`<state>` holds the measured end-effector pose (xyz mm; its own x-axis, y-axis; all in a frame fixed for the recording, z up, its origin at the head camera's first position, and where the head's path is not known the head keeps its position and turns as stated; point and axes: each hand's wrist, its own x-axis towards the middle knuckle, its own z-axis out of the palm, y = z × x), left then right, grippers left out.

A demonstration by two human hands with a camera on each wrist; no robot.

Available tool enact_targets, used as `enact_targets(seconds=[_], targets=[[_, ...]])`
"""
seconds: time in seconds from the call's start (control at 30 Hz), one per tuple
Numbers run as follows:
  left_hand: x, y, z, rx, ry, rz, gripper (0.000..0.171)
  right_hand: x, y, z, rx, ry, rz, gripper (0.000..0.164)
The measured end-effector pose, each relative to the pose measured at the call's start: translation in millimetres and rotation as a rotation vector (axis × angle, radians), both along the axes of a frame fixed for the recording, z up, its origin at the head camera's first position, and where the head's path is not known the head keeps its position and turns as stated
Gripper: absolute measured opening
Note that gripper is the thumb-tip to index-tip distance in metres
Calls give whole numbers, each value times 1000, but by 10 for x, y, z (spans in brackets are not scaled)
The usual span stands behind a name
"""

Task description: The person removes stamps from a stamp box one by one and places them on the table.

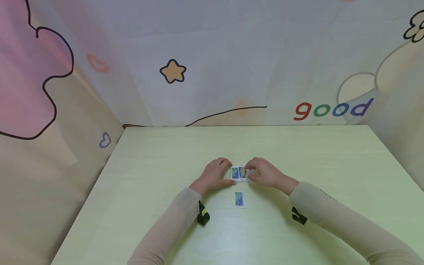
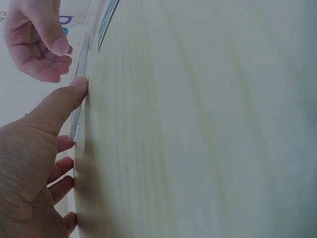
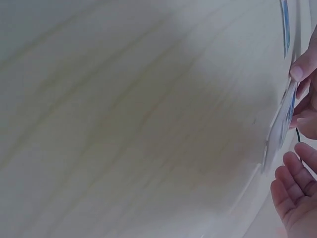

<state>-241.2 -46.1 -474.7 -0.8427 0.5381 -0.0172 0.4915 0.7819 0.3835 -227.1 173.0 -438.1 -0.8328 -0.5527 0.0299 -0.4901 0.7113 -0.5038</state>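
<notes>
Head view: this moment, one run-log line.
left hand: holds case, left end | right hand: at case, right end | loose card: on table

Head view high, forward-down; wrist views near, sharing tabletop [image 2: 198, 134].

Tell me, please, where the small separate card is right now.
In the head view, the small separate card lies on the table, slightly right of the picture's centre, just below the handheld picture-bearing piece.
</notes>
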Motion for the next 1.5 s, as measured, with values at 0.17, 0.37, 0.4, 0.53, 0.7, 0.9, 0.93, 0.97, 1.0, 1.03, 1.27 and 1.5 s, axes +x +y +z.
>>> enact_targets(seconds=[0.17,0.37,0.4,0.53,0.7,0.9,0.93,0.97,1.0,1.03,1.27,1.5], targets=[[1,2,9,-1,0,-1,65,-12,0,-15,15,10,-24,27],[5,2,19,2,1,-3,65,-45,-17,-46,22,-2,-51,32],[5,1,18,1,1,-3,64,-51,-21,-55,26,-3,-53,33],[8,1,13,-6,-2,-3,65,-72,-40,-95,33,-3,-64,37],[10,4,7,-9,-1,-1,64,-78,-56,-110,40,-9,-77,38],[11,8,12,-9,2,2,64,-95,-55,-104,46,0,-67,38],[12,8,16,-9,1,3,64,-95,-54,-99,46,1,-65,38],[13,8,19,-8,1,3,64,-97,-54,-96,47,-1,-65,38],[14,8,22,-6,0,4,64,-99,-54,-91,49,-3,-64,38],[16,7,23,-5,-2,4,64,-100,-55,-89,49,-6,-64,38],[21,-1,17,1,1,0,64,-119,-59,-85,54,-31,-58,38],[2,1,-4,5,4,-2,63,-143,-42,-91,51,-49,-56,37]])
